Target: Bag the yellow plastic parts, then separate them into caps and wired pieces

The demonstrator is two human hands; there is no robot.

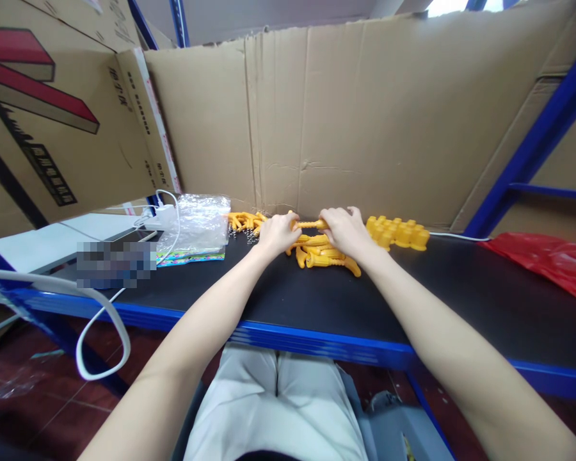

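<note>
Both of my hands grip one yellow plastic piece [309, 225] with a thin ridged shaft, held level above the black table. My left hand [277, 233] closes round its left end, and my right hand [345, 230] round its right end. Directly below lies a pile of similar yellow plastic pieces [324, 256], some with curved ends. Left of my left hand are branched yellow parts [247, 221] with small dark metal bits [252, 237] by them. Just beyond my right hand stand yellow cup-shaped parts [398, 232] in rows. My fingers hide the ends of the held piece.
Clear plastic bags [196, 218] lie at the left on a colourful sheet [192, 257]. A white cable [125, 333] loops over the table's blue front edge [317, 339]. Cardboard [340, 115] walls the back. A red plastic bag [547, 259] lies right, beside a blue post [523, 147].
</note>
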